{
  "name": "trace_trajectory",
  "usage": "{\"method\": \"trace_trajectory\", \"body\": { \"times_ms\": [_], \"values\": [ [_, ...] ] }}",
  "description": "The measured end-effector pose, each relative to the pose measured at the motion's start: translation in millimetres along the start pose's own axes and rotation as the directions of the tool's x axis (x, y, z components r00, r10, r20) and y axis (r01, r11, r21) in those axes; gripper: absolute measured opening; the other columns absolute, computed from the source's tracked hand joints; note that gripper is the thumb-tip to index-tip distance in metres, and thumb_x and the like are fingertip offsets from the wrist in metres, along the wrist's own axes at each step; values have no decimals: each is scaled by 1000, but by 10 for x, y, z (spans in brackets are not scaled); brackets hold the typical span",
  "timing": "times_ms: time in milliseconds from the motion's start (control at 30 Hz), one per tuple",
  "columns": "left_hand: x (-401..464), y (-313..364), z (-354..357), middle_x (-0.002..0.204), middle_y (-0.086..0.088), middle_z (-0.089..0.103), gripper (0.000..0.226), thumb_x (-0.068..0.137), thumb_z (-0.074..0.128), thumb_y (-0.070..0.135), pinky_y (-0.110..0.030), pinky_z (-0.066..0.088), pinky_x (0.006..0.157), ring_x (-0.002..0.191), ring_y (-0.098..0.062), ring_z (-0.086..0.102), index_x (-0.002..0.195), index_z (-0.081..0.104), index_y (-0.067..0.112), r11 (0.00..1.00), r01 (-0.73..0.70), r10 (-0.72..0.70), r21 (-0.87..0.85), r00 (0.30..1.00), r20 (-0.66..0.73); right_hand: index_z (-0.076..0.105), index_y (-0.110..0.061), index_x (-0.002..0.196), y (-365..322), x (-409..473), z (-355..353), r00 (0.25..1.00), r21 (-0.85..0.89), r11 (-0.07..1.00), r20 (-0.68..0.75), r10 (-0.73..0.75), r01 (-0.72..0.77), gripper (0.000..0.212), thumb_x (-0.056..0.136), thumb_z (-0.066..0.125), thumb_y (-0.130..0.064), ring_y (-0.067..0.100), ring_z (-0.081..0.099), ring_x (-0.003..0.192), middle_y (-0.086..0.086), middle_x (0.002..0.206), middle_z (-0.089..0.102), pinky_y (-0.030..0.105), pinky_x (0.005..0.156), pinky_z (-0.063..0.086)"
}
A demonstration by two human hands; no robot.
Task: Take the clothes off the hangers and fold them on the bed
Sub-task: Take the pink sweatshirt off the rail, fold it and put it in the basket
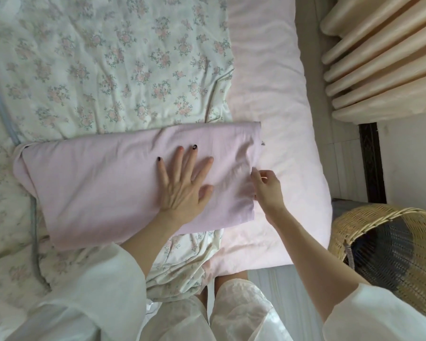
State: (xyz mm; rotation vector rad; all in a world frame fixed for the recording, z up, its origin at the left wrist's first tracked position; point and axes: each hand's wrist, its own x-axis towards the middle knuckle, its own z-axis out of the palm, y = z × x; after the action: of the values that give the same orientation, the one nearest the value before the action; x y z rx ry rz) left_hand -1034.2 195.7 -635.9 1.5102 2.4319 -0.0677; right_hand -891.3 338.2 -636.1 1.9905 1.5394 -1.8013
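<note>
Soft, even daylight, faint shadows; wide-angle bending and slight blur at edges.

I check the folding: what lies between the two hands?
In the head view, only the pink garment itself lies between the left hand and right hand.

Bed: floral quilt (103, 57) over pink sheet (276, 94).
Right side: cream radiator (384, 57), woven wicker basket (389, 247).
Floor: pale.
Light: soft daylight.
</note>
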Motion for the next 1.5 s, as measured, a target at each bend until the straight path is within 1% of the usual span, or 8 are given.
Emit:
{"method": "trace_trajectory", "body": {
  "times_ms": [433, 667, 933, 1067, 1200, 1333, 1400, 1500],
  "values": [
    [65, 52, 11, 160, -5, 0, 79, 82, 45, 64, -70, 4, 105, 146, -30, -5, 149, 12, 38, 993, 121, -120, 10, 970, 210, 50, -16, 74, 49, -164, -304, 893, 49, 989, 438, 105, -140, 31, 97, 45, -36, 12, 44, 59, -5, 65, 46, 23, 54, 35],
    [103, 72, -22, 159, -1, -14, 83, 82, 39, 71, -67, 1, 108, 144, -27, -16, 148, -3, 42, 991, 130, -129, 14, 956, 263, 41, -13, 76, 96, -60, -252, 988, 208, 976, 151, 39, -70, 25, 98, 46, -23, 17, 30, 68, -1, 69, 31, 32, 64, 32],
    [88, 67, -52, 158, -4, -15, 84, 82, 39, 69, -68, 0, 107, 144, -30, -16, 149, -4, 40, 993, 109, -118, 48, 955, 271, 58, -13, 87, 207, -42, -297, 995, -13, 1000, 99, -9, 11, 26, 95, 51, -37, 10, 48, 70, -8, 74, 50, 29, 68, 44],
    [-23, 139, 44, 152, -11, 30, 65, 80, 50, 44, -70, 17, 105, 141, -32, 21, 140, 34, 24, 967, -247, 249, 57, 968, -25, 58, -11, 84, 5, 112, -332, 993, -3, 993, -26, -117, 117, 21, 89, 59, -31, 12, 54, 70, -6, 73, 58, 26, 67, 44],
    [-77, 373, 92, 128, -5, 48, 40, 85, 53, 36, -53, 30, 101, 119, -26, 43, 120, 50, 18, 768, -638, 633, 53, 744, -215, 54, -17, 75, -177, 230, -397, 984, -23, 984, 31, -174, 175, 21, 83, 68, -32, 15, 56, 69, 1, 74, 61, 34, 71, 47],
    [4, 622, 90, 102, 0, 57, 50, 73, 66, 45, -36, 33, 75, 89, -21, 48, 113, 53, 18, 675, -730, 737, 103, 670, -88, 58, -15, 78, -361, 317, -408, 959, -228, 938, 170, -227, 262, 13, 85, 66, -24, 12, 49, 68, -7, 70, 55, 21, 60, 38],
    [40, 682, 79, 78, 3, 56, 19, 76, 62, 20, -32, 30, 62, 70, -19, 50, 95, 64, 19, 668, -735, 744, 119, 665, -71, 58, -12, 80, -403, 364, -405, 950, -300, 909, 202, -236, 290, 11, 87, 62, -19, 12, 47, 68, -8, 69, 53, 20, 57, 35],
    [46, 673, 77, 66, 4, 51, 33, 75, 42, -1, -29, 35, 54, 60, -18, 49, 81, 67, 20, 658, -747, 752, 92, 656, -56, 53, -17, 72, -448, 399, -418, 940, -360, 879, 252, -232, 313, 21, 88, 63, -28, 10, 45, 63, -9, 67, 51, 18, 54, 35]
  ]
}}
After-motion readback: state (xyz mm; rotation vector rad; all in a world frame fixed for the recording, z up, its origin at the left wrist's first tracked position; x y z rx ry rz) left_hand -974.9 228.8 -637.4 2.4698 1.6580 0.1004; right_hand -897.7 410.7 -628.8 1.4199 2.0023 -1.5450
